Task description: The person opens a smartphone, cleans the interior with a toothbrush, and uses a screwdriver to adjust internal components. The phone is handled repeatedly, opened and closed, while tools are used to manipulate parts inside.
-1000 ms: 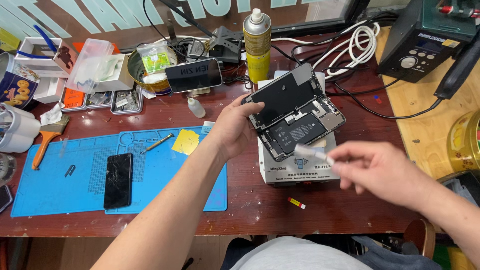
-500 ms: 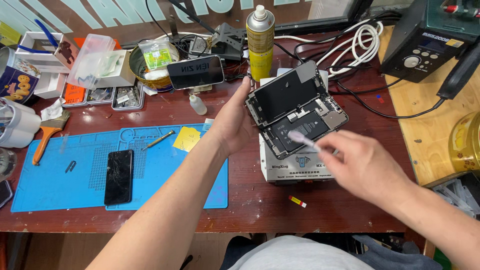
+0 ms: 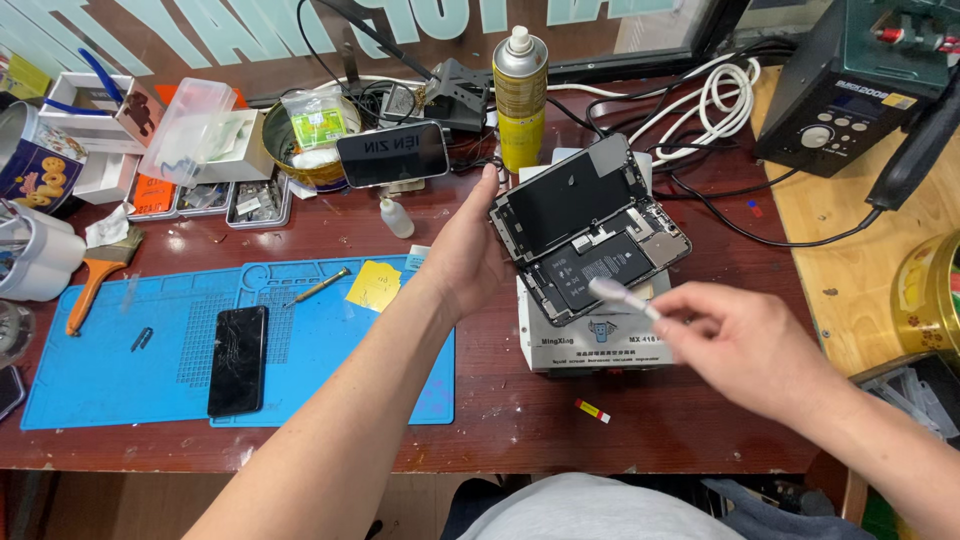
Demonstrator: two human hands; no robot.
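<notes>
Two hands work over one opened phone [image 3: 590, 240], which rests tilted on a white box [image 3: 590, 335] on the counter [image 3: 500, 400]. The left hand [image 3: 470, 255] is closed around the phone's left edge, steadying it. The right hand [image 3: 745, 345] pinches a thin white tool [image 3: 622, 298], its tip over the black battery. The phone looks light, stiff and fragile, its screen hinged up; the outer frame seems the safest hold. The cluttered dark wood counter carries a blue mat [image 3: 150, 360], a cracked phone [image 3: 238, 360] and a spray can [image 3: 520, 95].
</notes>
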